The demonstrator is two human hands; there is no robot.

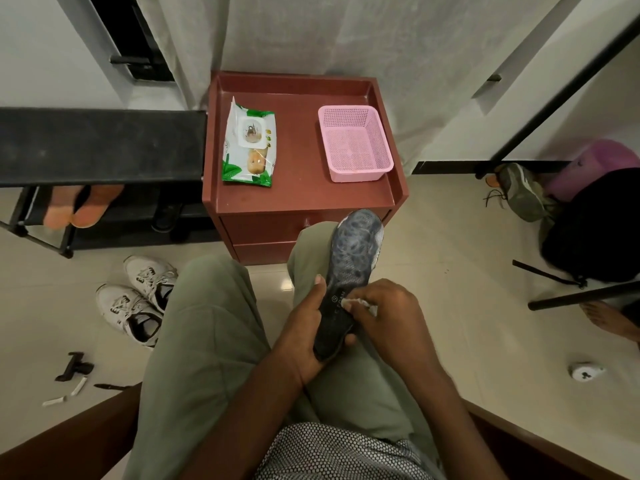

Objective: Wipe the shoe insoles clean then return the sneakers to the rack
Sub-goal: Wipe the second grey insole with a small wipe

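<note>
A dark insole [353, 258] with a worn grey forefoot lies along my right thigh. My left hand [308, 327] grips its heel end, thumb along the left edge. My right hand [384, 313] pinches a small white wipe [360, 303] and presses it on the insole's heel part. A pair of white sneakers [138, 299] stands on the floor to the left, beside my left knee. The black shoe rack [100, 147] is at the left, with orange-soled shoes [83, 209] on its lower shelf.
A reddish-brown cabinet [301, 199] stands ahead, carrying a green-and-white wipes pack [247, 143] and a pink mesh basket [355, 143]. An olive shoe [523, 192] and a black bag [595, 230] lie at the right. Small black and white bits litter the floor at lower left.
</note>
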